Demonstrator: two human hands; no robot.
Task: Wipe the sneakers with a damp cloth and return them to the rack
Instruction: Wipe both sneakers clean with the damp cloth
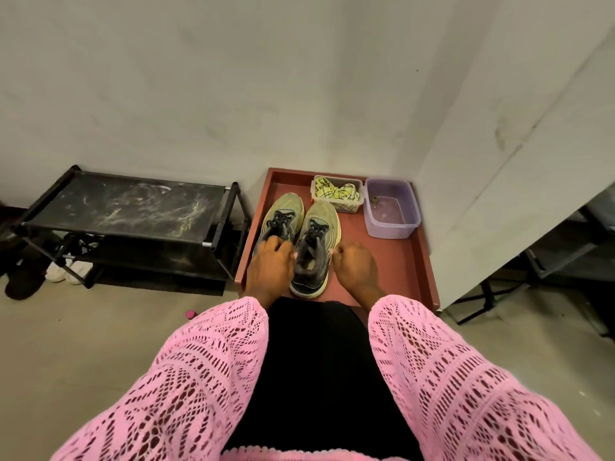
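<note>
Two yellow-green sneakers with grey tongues and black laces stand side by side, toes away from me, on a red-brown tray [404, 261]. My left hand [269, 267] covers the heel of the left sneaker [284, 211] and grips it. My right hand [356, 266] is curled just right of the right sneaker [319, 234], touching its side near the collar. A yellow patterned cloth [336, 192] lies in a small clear box at the tray's far edge. A lilac tub [391, 207] with water stands to the right of it.
A black two-tier shoe rack [133, 211] stands against the wall to the left, with white shoes [66, 269] and a dark shoe under it. A white panel [515, 194] leans at the right over a metal frame. A small pink object [190, 314] lies on the floor.
</note>
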